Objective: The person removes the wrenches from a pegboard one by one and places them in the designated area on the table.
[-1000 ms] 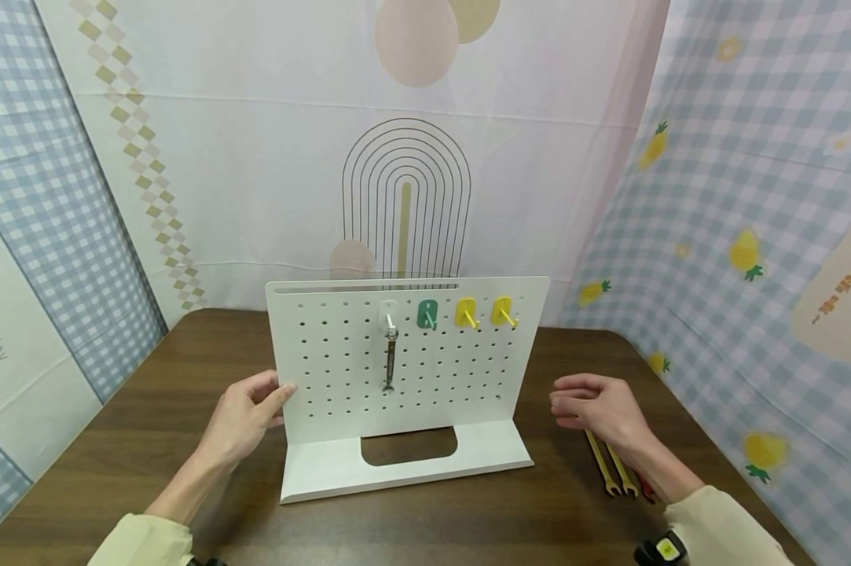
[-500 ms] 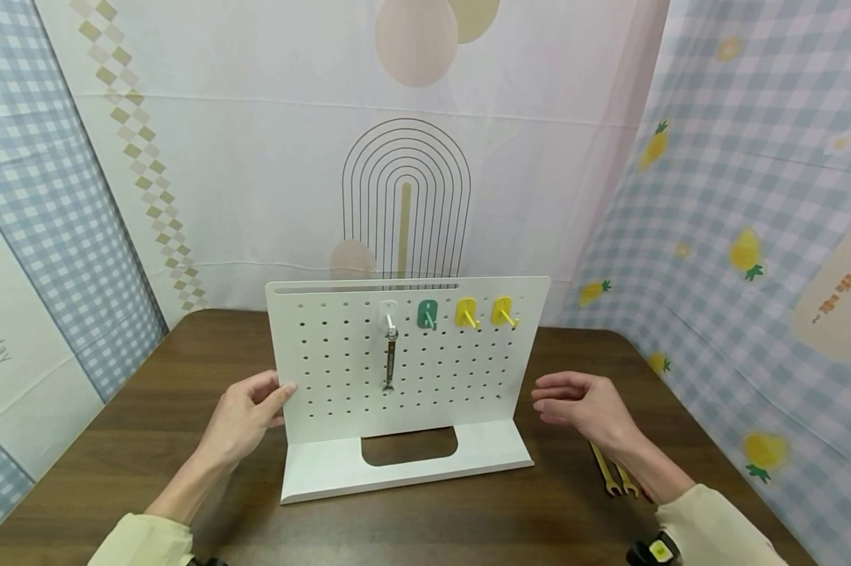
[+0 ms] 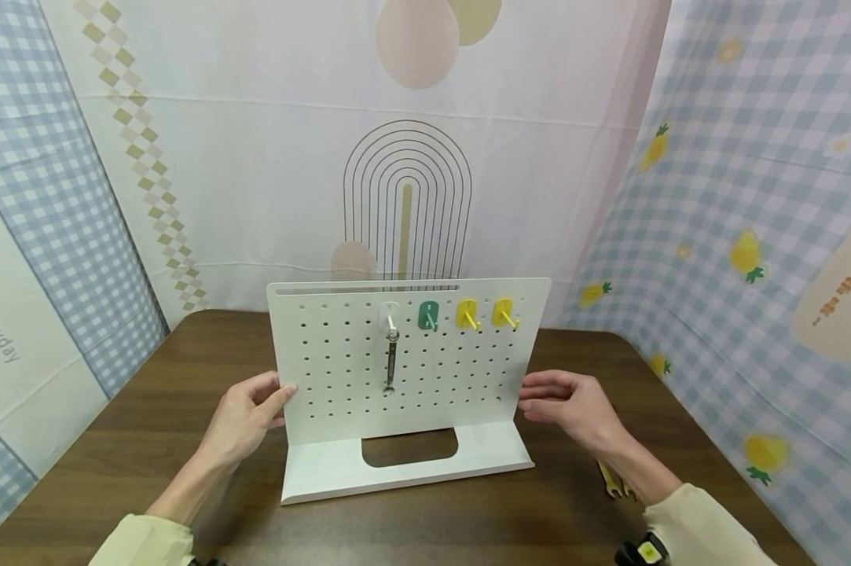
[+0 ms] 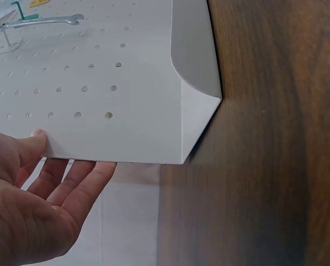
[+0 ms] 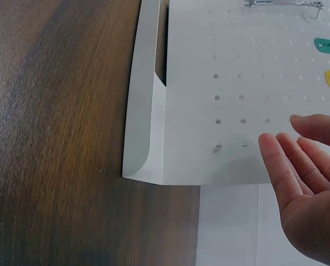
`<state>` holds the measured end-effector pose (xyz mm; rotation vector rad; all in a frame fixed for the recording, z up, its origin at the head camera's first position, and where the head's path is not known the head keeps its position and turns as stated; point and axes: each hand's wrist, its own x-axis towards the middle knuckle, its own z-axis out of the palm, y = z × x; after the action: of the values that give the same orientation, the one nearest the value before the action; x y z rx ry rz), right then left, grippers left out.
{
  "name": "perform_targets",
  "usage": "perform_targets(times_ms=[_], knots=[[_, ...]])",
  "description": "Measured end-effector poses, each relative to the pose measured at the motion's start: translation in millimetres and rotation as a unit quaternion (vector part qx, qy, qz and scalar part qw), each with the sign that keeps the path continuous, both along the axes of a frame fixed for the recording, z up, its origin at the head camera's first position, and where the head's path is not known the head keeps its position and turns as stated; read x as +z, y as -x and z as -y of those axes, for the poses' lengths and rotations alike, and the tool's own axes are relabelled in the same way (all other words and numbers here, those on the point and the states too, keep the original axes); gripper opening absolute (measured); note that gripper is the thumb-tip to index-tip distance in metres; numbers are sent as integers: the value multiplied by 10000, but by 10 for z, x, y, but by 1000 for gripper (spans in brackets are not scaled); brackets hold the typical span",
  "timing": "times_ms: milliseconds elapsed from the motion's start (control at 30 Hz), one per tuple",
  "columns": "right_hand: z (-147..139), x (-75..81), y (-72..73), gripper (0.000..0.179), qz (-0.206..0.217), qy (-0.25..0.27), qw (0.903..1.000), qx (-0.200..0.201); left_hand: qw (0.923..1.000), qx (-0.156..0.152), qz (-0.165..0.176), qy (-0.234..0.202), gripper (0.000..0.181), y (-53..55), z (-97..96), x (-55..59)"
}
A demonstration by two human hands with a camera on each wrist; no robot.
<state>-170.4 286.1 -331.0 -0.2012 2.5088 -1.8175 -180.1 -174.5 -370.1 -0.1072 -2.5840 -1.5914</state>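
Note:
A white pegboard stand (image 3: 319, 469) stands upright on the wooden table. My left hand (image 3: 244, 413) holds its left edge, thumb on the front face and fingers behind, as the left wrist view also shows. Close by the right edge is my right hand (image 3: 574, 409), its fingers fairly straight and pointing at the board; in the right wrist view nothing lies between thumb and fingers. A silver wrench (image 3: 391, 363) hangs from a white hook (image 3: 389, 315). To its right sit a green hook (image 3: 428, 315) and two yellow hooks (image 3: 467, 314), all bare.
Gold-coloured wrenches (image 3: 612, 481) lie on the table (image 3: 206, 354) at the right, partly hidden under my right forearm. A patterned white curtain (image 3: 255, 196) hangs behind the board, and a checked one (image 3: 715, 259) closes off the right side.
My right hand has moved left, from above the gold-coloured wrenches to the board's right edge. The left hand keeps its hold, and the board stays in place.

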Motion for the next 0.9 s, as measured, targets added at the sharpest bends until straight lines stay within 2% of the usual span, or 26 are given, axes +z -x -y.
perform_targets(times_ms=[133,433,900], knots=[[31,-4,-1,49,-71,-90,9999,33,10000,1,-12,-17,18,2,-2,-2],[146,-5,10,50,-182,176,9991,345,10000,7,-3,-36,19,2,-1,-2],[363,64,19,49,-155,205,9986,461,10000,0,17,-51,19,0,1,-1]])
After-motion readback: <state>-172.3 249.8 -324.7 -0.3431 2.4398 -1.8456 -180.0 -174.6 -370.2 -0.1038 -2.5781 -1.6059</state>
